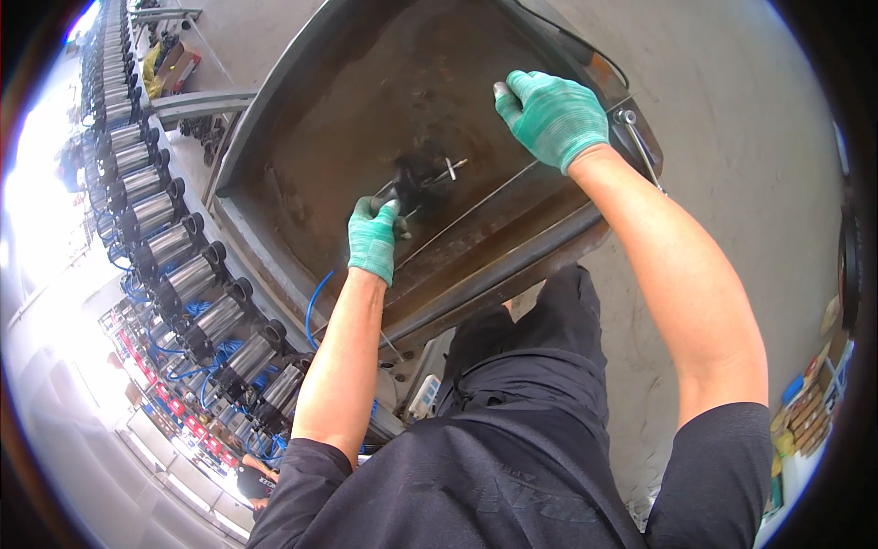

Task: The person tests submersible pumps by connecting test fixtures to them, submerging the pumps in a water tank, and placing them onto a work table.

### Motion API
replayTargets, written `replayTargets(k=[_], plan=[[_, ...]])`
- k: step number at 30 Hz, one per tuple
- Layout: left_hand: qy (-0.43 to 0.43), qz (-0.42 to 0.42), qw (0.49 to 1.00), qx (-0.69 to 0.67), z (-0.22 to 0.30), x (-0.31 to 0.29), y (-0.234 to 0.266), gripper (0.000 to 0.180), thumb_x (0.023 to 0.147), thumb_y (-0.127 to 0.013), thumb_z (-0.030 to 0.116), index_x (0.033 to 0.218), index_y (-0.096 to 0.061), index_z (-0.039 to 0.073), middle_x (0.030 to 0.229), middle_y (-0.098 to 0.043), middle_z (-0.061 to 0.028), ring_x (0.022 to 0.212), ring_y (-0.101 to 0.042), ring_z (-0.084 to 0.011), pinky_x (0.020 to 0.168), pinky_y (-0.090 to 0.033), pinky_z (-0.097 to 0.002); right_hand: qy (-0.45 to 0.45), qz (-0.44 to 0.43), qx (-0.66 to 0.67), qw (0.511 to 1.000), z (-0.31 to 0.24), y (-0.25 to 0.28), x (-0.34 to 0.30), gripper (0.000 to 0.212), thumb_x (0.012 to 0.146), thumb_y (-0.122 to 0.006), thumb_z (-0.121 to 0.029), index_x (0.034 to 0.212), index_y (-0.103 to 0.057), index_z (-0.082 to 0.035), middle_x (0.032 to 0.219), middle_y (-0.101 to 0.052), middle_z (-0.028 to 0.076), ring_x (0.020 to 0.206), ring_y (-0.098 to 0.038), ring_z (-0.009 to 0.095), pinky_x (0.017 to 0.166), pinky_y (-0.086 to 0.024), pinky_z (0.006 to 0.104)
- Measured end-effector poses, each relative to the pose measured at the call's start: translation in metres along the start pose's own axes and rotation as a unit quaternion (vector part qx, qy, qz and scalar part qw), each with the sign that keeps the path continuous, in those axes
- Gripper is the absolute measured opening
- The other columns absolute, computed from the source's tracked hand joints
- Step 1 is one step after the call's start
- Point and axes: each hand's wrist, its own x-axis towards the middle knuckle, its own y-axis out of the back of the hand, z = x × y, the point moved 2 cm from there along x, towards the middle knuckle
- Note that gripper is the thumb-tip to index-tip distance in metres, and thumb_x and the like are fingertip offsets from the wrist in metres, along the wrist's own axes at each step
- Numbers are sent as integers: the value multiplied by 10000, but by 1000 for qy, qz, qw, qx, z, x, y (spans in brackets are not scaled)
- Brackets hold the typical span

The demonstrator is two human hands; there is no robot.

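My left hand (373,240), in a green knitted glove with greyish fingertips, is closed round a black part (413,180) low in a metal tank (311,101). A small cross-shaped metal fitting (451,170) sticks out from the part's far right side. Murky brown liquid seems to surround the part and blurs its outline, so its exact kind cannot be made out. My right hand (556,119), gloved alike, is raised above the tank's right side. Its fingers are curled in toward the thumb, and whatever they may hold is hidden from view.
A chrome ratchet wrench (637,145) lies on the tank's right corner. A blue hose (314,306) runs by the near left edge. Along the left stands a long row of shiny cylinders (192,273) with black ends. Another person (254,480) is at the lower left.
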Motion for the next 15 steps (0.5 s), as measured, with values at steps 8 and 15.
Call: replayTargets(k=[8, 15], plan=[[-66, 25, 997, 20, 26, -31, -5, 104, 977, -618, 59, 1042, -537, 51, 868, -656, -87, 618, -666, -180, 518, -528, -297, 7, -26, -6, 1000, -5, 7, 3, 369, 1028, -469, -397, 926, -664, -102, 907, -715, 148, 849, -692, 372, 769, -555, 497], [-154, 108, 981, -50, -7, -143, 47, 111, 969, -622, 27, 1022, -530, 57, 1002, -702, -88, 704, -644, -119, 631, -529, -266, 24, -30, 12, 999, -8, 6, 1, 410, 1023, -460, -441, 910, -623, -82, 919, -678, 213, 874, -622, 468, 749, -489, 561]])
